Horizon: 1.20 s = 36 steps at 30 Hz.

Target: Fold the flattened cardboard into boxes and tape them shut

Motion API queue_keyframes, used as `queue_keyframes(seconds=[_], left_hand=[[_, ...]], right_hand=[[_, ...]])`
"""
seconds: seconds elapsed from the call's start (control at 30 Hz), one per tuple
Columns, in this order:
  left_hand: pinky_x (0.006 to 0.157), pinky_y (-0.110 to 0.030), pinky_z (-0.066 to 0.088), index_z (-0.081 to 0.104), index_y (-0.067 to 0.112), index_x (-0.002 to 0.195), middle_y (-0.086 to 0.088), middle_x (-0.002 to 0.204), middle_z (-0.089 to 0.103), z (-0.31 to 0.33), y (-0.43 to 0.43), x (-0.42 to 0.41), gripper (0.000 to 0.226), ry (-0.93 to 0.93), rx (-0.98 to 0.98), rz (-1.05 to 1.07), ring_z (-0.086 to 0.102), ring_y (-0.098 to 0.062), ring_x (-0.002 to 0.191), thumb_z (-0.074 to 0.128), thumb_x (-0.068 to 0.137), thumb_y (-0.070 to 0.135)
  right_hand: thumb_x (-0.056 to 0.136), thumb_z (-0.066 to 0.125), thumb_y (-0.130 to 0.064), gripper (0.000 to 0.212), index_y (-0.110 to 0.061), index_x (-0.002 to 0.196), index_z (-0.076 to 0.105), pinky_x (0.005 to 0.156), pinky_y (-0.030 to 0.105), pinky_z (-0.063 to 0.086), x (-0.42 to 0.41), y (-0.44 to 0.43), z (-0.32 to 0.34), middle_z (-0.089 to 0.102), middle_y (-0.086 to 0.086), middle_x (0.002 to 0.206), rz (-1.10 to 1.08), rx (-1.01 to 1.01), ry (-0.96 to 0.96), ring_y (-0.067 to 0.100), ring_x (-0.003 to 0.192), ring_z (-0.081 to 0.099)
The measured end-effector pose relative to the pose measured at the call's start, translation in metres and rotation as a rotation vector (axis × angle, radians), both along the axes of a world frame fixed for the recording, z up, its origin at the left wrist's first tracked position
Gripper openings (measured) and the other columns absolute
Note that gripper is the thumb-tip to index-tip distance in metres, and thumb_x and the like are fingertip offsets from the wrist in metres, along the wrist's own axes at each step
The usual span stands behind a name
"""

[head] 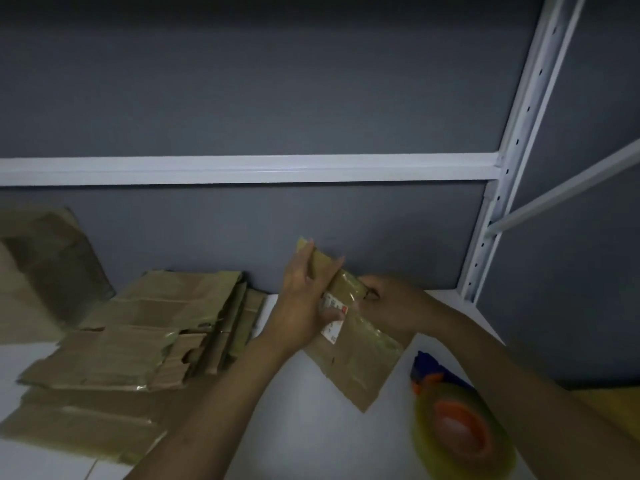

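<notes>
I hold a flattened brown cardboard piece [356,362] with a white label and shiny old tape above the white table [311,427]. My left hand [304,299] grips its upper left part, fingers wrapped over a raised flap. My right hand [388,299] pinches its right edge near the top. The lower part of the cardboard hangs down to the table. A tape dispenser [453,420] with a roll of clear tape, an orange core and a blue handle lies at the lower right, partly under my right forearm.
A pile of flattened cardboard pieces [145,334] covers the left of the table. Another brown cardboard piece [45,271] leans against the grey wall at far left. A white metal shelf upright [512,161] and rail [242,168] stand behind.
</notes>
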<state>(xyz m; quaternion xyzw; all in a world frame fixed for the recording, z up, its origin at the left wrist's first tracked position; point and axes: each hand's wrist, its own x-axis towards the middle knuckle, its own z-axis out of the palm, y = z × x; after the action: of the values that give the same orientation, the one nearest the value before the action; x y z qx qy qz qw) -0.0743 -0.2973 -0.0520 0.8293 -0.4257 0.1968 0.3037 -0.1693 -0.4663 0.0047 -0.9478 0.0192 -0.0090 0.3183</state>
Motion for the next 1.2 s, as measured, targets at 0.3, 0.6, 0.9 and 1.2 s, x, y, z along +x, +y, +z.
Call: queue_keyframes(seconds=[0.3, 0.6, 0.9, 1.2], left_hand=[[0.109, -0.046, 0.038, 0.056, 0.014, 0.118, -0.009, 0.149, 0.036, -0.039, -0.009, 0.034, 0.051, 0.087, -0.138, -0.076, 0.035, -0.023, 0.138, 0.081, 0.075, 0.027], [0.105, -0.005, 0.021, 0.049, 0.043, 0.095, 0.006, 0.156, 0.011, -0.012, -0.005, 0.017, 0.054, 0.359, 0.011, -0.212, 0.001, 0.002, 0.145, 0.085, 0.056, 0.053], [0.094, -0.02, 0.037, 0.055, 0.024, 0.096, 0.018, 0.143, 0.03, -0.011, -0.003, -0.004, 0.054, 0.387, 0.059, 0.164, 0.026, 0.0, 0.137, 0.079, 0.063, 0.059], [0.095, -0.017, 0.03, 0.069, 0.014, 0.075, 0.01, 0.142, 0.037, -0.012, -0.001, 0.005, 0.015, 0.599, -0.155, 0.177, 0.026, 0.001, 0.136, 0.082, 0.074, 0.022]], right_hand=[[0.096, 0.046, -0.048, 0.036, -0.016, 0.09, 0.062, 0.065, 0.021, 0.042, 0.017, -0.016, -0.025, 0.061, -0.004, 0.087, -0.1, 0.263, 0.096, 0.006, 0.075, 0.057], [0.094, 0.045, 0.0, 0.05, -0.032, 0.131, 0.054, 0.09, 0.018, 0.046, 0.032, -0.036, -0.028, 0.055, -0.007, 0.127, -0.105, 0.399, 0.01, 0.006, 0.107, 0.054], [0.094, 0.054, -0.013, 0.025, -0.033, 0.091, 0.067, 0.078, 0.027, 0.051, 0.024, -0.055, -0.042, 0.067, -0.004, 0.099, -0.272, 0.575, -0.043, 0.013, 0.091, 0.063], [0.092, 0.052, -0.014, 0.024, -0.002, 0.106, 0.067, 0.08, 0.046, 0.055, 0.024, -0.039, -0.053, 0.068, 0.013, 0.089, -0.228, 0.314, -0.175, 0.03, 0.088, 0.065]])
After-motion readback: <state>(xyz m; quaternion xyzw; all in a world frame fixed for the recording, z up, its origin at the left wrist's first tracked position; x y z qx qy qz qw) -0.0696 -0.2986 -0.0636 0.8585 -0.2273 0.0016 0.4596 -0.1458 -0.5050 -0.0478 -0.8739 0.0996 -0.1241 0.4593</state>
